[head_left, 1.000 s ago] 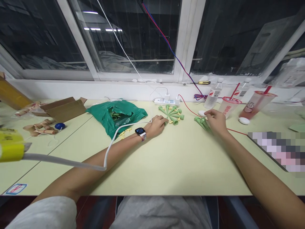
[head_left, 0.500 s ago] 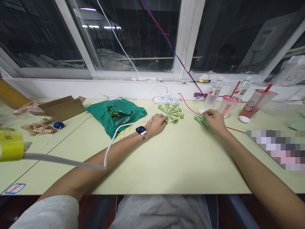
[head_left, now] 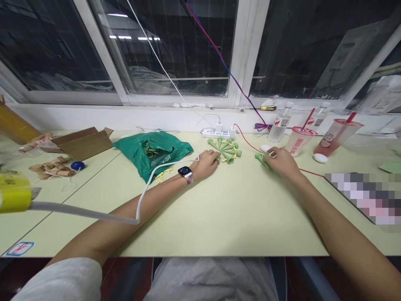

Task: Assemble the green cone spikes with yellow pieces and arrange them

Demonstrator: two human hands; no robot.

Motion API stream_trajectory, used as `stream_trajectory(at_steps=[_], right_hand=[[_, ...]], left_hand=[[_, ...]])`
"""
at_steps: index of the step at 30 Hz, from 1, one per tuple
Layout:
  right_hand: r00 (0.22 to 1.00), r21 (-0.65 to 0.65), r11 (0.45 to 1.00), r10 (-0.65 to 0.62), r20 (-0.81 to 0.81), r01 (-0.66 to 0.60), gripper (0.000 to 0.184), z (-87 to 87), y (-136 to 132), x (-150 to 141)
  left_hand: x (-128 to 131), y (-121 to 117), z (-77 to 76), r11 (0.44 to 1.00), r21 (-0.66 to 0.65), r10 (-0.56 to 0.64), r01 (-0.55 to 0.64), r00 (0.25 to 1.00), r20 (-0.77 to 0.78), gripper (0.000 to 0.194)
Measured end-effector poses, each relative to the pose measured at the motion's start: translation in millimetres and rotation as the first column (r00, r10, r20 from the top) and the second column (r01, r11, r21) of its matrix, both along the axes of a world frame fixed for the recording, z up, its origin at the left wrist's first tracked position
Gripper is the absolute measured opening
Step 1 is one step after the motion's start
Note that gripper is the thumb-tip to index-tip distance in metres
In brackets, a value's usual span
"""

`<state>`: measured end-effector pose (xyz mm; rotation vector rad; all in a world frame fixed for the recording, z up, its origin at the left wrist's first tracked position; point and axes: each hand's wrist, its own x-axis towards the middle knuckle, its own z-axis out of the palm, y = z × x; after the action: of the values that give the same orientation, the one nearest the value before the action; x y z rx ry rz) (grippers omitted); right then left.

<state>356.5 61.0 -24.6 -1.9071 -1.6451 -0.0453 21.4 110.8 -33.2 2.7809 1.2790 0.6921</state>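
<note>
Several green flared tubes (head_left: pixel 232 159) lie in a fan on the table, narrow ends together, with small yellow pieces among them. My left hand (head_left: pixel 205 164), a watch on its wrist, rests at the fan's left side, its curled fingers around a green tube (head_left: pixel 218 159) that they mostly hide. To the right of the fan, my right hand (head_left: pixel 283 162) pinches at another green flared tube (head_left: pixel 262 159) lying low over the table. My fingers cover part of it, and whether a second tube is beneath cannot be seen.
A green plastic bag (head_left: pixel 138 156) holding more green pieces lies left, with loose yellow pieces (head_left: pixel 161 175) beside it. A power strip (head_left: pixel 218 133) stands behind the fan. Drink cups (head_left: pixel 300 141) and bottles (head_left: pixel 280 125) are at back right. A white cable (head_left: pixel 140 200) crosses my left forearm.
My right hand has shifted slightly right, and its fingers sit differently on the green tube. My left hand stays in place at the fan.
</note>
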Motion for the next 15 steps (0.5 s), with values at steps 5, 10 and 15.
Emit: stream_trajectory(at_steps=[5,10,15], right_hand=[[1.0,-0.026,1.0,0.002,-0.018,-0.002,0.038,-4.5,4,3],[0.999,0.009,1.0,0.017,-0.033,-0.017,0.029,-4.0,3,4],[0.991,0.001,1.0,-0.002,-0.131,0.002,0.034,6.9,0,4]], left_hand=[[-3,-6,1.8,1.0,0.001,-0.007,0.007,1.0,0.001,0.043],[-5,-19,7.3,1.0,-0.01,-0.008,0.009,1.0,0.009,0.049],[-9,-36,17.1,0.996,-0.043,-0.076,0.077,0.997,0.026,0.048]])
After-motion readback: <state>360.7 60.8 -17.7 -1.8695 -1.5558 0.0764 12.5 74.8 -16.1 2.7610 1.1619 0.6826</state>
